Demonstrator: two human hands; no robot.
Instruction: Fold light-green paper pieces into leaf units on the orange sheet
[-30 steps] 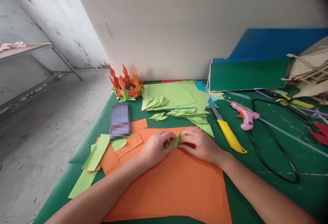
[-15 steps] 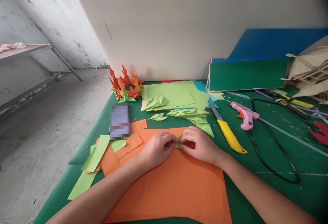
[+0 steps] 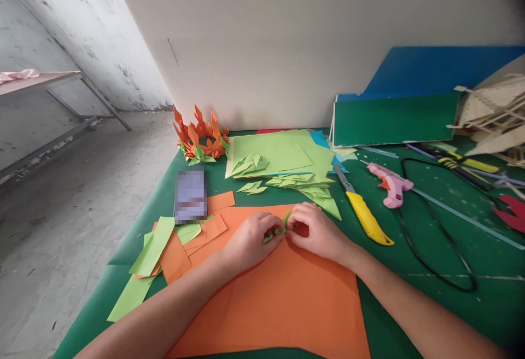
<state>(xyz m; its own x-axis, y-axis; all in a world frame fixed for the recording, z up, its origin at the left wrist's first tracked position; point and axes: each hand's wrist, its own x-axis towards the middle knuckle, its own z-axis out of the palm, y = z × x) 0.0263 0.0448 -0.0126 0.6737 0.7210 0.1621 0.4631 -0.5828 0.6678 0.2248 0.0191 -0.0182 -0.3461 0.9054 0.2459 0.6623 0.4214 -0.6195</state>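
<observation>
A small folded piece of green paper [image 3: 285,220] is pinched between my two hands above a large orange sheet [image 3: 287,299]. My left hand [image 3: 255,238] is closed with its fingertips on the paper's left side. From the right, my right hand [image 3: 314,229] pinches the same piece, thumb and fingers meeting at its edge. Most of the paper is hidden by my fingers. Just beyond my hands lies a pile of folded green paper leaves [image 3: 303,183], with more leaves [image 3: 249,165] on a green sheet [image 3: 279,145].
An orange folded-paper crown [image 3: 200,137] stands at the back left, behind a blurred phone-like rectangle [image 3: 191,195]. Paper strips [image 3: 153,247] lie on the left. To the right are a yellow utility knife [image 3: 367,216] with its blade out and a pink glue gun [image 3: 391,184] with a black cord.
Both hands stay almost in place, with small finger movements around the green paper. The whole view shifts very slightly.
</observation>
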